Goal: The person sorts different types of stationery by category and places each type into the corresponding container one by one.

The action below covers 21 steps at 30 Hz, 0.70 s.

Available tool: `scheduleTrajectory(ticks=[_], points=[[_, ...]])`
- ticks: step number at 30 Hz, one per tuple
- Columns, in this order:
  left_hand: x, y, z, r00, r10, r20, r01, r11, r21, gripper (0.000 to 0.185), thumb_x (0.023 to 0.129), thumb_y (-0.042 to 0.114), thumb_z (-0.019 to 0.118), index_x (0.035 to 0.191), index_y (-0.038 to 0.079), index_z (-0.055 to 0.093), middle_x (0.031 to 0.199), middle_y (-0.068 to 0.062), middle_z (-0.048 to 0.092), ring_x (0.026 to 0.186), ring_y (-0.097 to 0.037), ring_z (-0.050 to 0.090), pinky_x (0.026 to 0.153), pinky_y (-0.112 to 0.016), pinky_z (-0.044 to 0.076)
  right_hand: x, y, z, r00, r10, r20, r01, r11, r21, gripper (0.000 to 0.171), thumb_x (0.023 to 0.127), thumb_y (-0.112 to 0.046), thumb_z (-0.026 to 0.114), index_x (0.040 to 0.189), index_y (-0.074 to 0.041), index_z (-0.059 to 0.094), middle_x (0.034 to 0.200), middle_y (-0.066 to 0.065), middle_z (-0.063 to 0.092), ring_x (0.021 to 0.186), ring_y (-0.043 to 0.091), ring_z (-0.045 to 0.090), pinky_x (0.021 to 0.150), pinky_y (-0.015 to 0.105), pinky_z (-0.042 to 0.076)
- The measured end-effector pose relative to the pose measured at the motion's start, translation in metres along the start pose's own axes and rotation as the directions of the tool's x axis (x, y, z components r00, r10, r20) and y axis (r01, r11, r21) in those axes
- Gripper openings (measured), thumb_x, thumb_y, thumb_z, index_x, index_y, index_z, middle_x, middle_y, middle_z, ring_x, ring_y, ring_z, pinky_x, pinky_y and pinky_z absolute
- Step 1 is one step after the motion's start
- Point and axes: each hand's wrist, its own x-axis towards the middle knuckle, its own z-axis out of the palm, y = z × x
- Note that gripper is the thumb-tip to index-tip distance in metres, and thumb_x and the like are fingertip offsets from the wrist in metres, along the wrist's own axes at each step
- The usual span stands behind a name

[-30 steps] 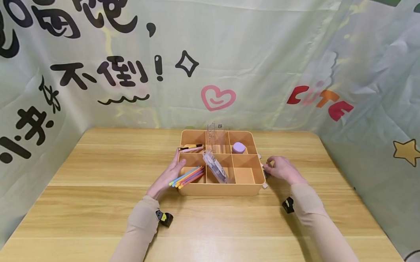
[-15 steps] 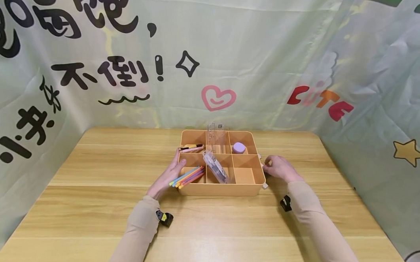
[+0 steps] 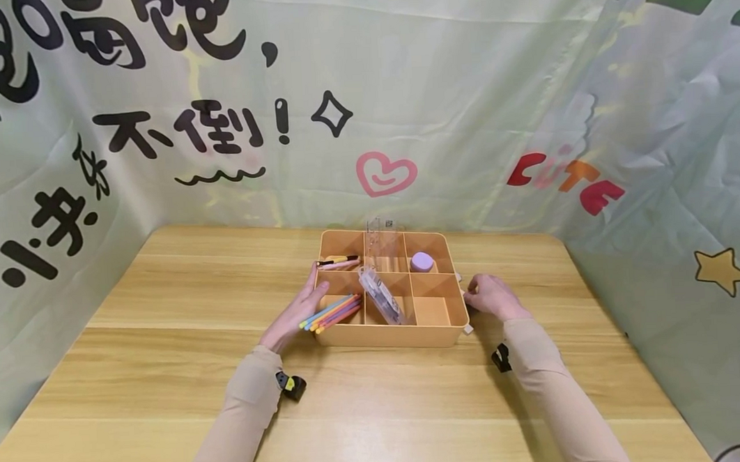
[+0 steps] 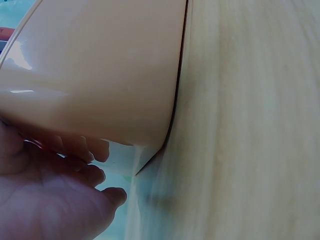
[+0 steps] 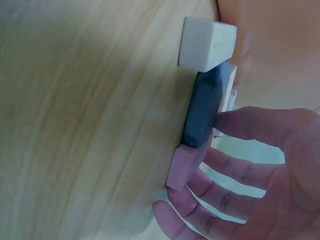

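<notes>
A tan organizer box [image 3: 388, 337] with several compartments stands on the table. My left hand [image 3: 295, 312] lies along its left outer wall with fingers extended; in the left wrist view, the fingertips are right at the glossy wall. My right hand [image 3: 493, 298] is beside the right wall. In the right wrist view, its thumb touches a dark eraser [image 5: 204, 107] and its curved fingers are around a pink eraser [image 5: 184, 167], gripping the two end to end. A white eraser [image 5: 205, 45] sits against the dark one. More pale pieces behind are partly hidden.
The box holds coloured pens [image 3: 330, 313], a clear plastic case [image 3: 381, 297], a purple-lidded jar [image 3: 421, 262], pencil-like sticks [image 3: 339, 262] and a clear upright holder [image 3: 382, 244]. A printed cloth [image 3: 464, 114] hangs behind the wooden table [image 3: 367, 412].
My right hand has shifted slightly left, closer to the box's right wall and the erasers there. The left hand and the box contents stay as they were.
</notes>
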Motion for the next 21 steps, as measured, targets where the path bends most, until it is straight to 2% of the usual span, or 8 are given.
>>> scheduleTrajectory(ticks=[4,10,15,21], points=[[0.0,0.0,0.0,1.0,0.005,0.005,-0.005,1.0,-0.005,0.066,0.111,0.021,0.023,0.156,-0.003,-0.019,0.165,-0.025,-0.021,0.153,-0.046,-0.016,0.126,-0.059,-0.009,0.002,0.0,0.001,1.0,0.006,-0.012,-0.006,1.0,-0.002,0.034,0.092,-0.021,0.061,0.112,0.006,0.067,0.113,0.024,0.07,0.105,0.038,0.065,0.091,0.052,0.053],[-0.001,0.001,0.0,1.0,0.004,0.004,-0.004,1.0,-0.006,0.066,0.112,0.022,0.024,0.156,-0.003,-0.018,0.165,-0.025,-0.021,0.153,-0.046,-0.015,0.126,-0.059,-0.009,0.001,0.001,0.003,0.999,-0.011,-0.048,0.012,1.0,0.017,0.024,0.095,-0.013,0.059,0.107,0.007,0.067,0.109,0.025,0.07,0.101,0.039,0.064,0.09,0.054,0.052],[-0.001,0.001,0.0,1.0,-0.006,0.005,0.006,1.0,0.0,0.065,0.112,0.023,0.023,0.156,-0.002,-0.018,0.165,-0.025,-0.02,0.153,-0.045,-0.016,0.126,-0.059,-0.009,-0.003,0.003,0.006,0.995,-0.019,-0.1,0.024,0.998,0.05,0.022,0.096,-0.008,0.056,0.11,0.006,0.066,0.114,0.028,0.068,0.104,0.042,0.063,0.092,0.057,0.051],[-0.001,0.0,-0.001,1.0,-0.003,0.002,0.003,1.0,-0.002,0.066,0.111,0.023,0.024,0.156,-0.002,-0.018,0.165,-0.025,-0.02,0.154,-0.045,-0.015,0.126,-0.059,-0.009,-0.01,0.003,0.009,0.991,-0.008,-0.137,0.018,0.997,0.069,0.02,0.099,-0.009,0.054,0.114,0.001,0.063,0.117,0.026,0.064,0.107,0.043,0.061,0.087,0.058,0.051]])
